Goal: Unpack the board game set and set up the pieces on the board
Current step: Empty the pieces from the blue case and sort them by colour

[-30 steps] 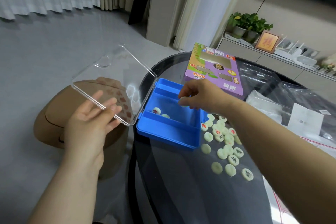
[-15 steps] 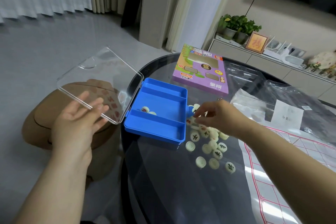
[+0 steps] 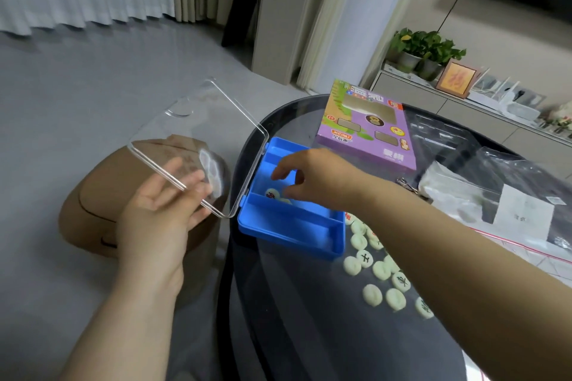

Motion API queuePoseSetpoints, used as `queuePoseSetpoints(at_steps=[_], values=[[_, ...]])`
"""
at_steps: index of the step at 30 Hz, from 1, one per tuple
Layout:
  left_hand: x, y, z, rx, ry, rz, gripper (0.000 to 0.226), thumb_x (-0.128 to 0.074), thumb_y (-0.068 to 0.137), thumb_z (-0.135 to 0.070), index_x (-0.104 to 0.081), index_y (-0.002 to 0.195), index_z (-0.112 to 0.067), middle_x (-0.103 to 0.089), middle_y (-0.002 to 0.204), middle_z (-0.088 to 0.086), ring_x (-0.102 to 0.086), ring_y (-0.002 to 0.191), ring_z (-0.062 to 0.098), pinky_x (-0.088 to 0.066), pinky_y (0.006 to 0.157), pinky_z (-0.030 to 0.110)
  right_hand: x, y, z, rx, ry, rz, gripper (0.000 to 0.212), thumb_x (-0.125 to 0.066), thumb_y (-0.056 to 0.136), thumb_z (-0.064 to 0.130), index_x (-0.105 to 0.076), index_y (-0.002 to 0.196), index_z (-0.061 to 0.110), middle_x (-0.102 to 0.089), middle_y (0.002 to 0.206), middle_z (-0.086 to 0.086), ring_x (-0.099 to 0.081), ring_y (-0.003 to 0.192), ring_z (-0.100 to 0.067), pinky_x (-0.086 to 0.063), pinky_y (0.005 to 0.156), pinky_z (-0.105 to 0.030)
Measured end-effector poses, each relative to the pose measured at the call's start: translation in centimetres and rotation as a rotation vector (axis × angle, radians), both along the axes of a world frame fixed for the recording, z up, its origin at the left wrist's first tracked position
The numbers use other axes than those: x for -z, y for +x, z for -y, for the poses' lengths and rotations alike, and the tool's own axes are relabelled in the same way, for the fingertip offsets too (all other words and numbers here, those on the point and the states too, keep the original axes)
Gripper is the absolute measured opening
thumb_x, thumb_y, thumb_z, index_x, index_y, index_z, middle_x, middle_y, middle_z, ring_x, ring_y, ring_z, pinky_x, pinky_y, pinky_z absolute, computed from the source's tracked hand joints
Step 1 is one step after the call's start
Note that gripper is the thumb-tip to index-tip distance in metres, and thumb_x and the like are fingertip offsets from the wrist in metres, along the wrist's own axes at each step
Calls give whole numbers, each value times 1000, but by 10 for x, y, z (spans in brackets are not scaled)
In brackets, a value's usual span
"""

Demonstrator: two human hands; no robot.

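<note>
A blue compartment tray (image 3: 294, 233) sits at the left edge of the dark round table (image 3: 294, 318), its clear hinged lid (image 3: 201, 120) swung open over the floor. My left hand (image 3: 158, 210) holds the lid up from below with straight fingers. Over the middle compartment, my right hand (image 3: 315, 176) reaches in with bent fingers, just above a pale round piece with a red mark (image 3: 272, 194); I see nothing between its fingertips. Several pale round pieces (image 3: 380, 269) lie loose on the table right of the tray. A paper board with red lines (image 3: 526, 260) shows at the right edge.
The purple game box (image 3: 368, 130) lies behind the tray. Clear plastic bags with white paper (image 3: 464, 195) cover the right part of the table. A brown round stool (image 3: 93, 210) stands on the floor under the lid and my left hand.
My right hand has moved from the loose pieces on the table back into the tray's middle compartment. My left hand still props the lid.
</note>
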State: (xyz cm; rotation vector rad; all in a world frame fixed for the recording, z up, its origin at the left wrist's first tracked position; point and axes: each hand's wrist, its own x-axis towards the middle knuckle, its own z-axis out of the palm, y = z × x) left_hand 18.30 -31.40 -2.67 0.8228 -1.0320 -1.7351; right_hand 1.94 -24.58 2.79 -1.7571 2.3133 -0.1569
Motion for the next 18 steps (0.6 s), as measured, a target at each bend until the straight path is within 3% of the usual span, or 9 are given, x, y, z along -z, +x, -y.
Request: queuePoseSetpoints(at_steps=[3,7,10,12,14,16,18], values=[[0,0,0,1,8,3,38,-52,85,3,-49,107,-27,-67,71,-12,-64,59,-3,-51,57,10,3,3,10,-27,65,53,31,-56,88,19,-58,119,20,-57,121,3,-40,84,-5,-28,60,-14],[0,0,-1,9,21,0,49,-52,84,4,-46,127,-18,-62,87,-6,-61,77,6,-50,59,10,8,3,14,-22,93,49,26,-54,89,17,-62,114,15,-53,103,2,-42,83,-7,-30,59,-15],[0,1,0,15,16,3,50,-53,83,4,-45,129,-16,-62,87,-5,-59,81,8,-51,60,11,13,-2,14,55,57,28,21,-55,89,17,-64,106,10,-60,105,-4,-43,84,-10,-33,67,-17],[0,2,1,14,14,-1,50,-53,83,4,-46,128,-17,-62,88,-5,-59,81,8,-50,59,10,12,-7,12,110,25,37,20,-55,89,21,-63,103,9,-59,98,-2,-43,82,-11,-33,60,-18],[0,2,2,13,16,-7,49,-53,83,4,-46,126,-19,-62,88,-5,-59,80,8,-50,59,10,6,-11,7,128,47,63,21,-56,89,22,-62,104,9,-52,89,4,-43,80,-11,-32,54,-7],[0,2,2,14,17,-11,49,-53,84,4,-46,127,-19,-62,89,-5,-59,80,8,-50,59,10,-1,-13,3,96,125,90,23,-58,87,19,-60,110,13,-49,90,8,-44,81,-9,-33,55,-2],[0,2,2,12,18,-10,50,-53,83,4,-46,128,-18,-62,89,-6,-60,80,8,-51,58,9,-5,-10,-1,47,205,119,31,-58,87,14,-56,118,18,-49,99,9,-46,85,-8,-36,59,-8]])
